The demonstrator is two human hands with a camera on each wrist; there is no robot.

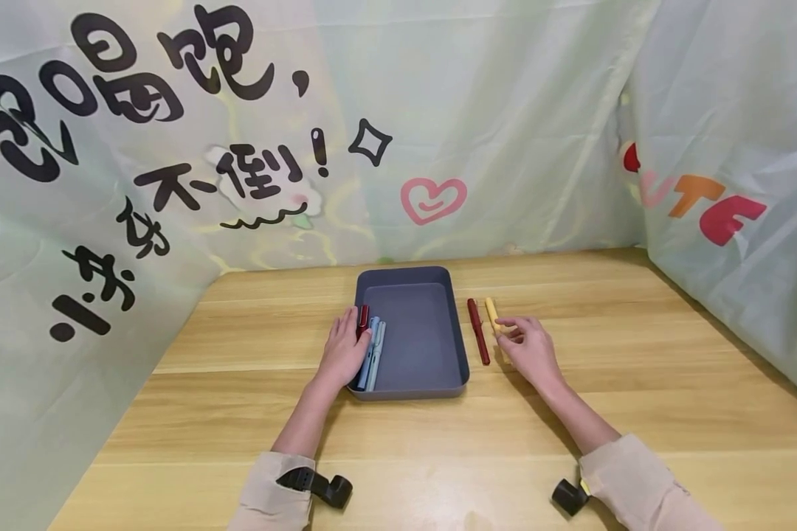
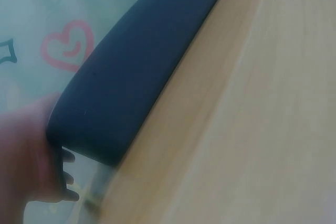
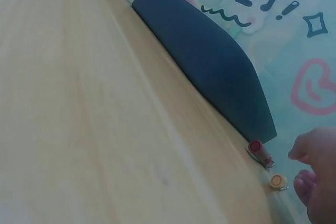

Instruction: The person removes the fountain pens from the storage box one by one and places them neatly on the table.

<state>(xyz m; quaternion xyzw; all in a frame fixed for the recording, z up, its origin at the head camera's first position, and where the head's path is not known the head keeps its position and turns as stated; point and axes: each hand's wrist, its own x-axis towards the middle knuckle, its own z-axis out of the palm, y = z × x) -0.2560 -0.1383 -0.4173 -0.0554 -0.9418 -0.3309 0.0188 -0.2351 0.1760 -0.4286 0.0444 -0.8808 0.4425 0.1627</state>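
Five pens, one tray (image 1: 412, 339): dark red pen (image 1: 364, 317) and two blue pens (image 1: 377, 358) inside, red pen (image 1: 478, 332) and yellow pen (image 1: 491, 308) right of it on the worktop (image 1: 425, 450). Yellow runs lengthwise away, angled slightly left. Right hand (image 1: 530, 354) bends over it, can't tell if that grip's pinched; left hand (image 1: 343, 354) lies uncurled on the rim.

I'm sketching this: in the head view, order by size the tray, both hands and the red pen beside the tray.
1. Tray
2. Left hand and right hand: too alike to rank
3. Red pen

The head view is bright; both wrist views look hazy.
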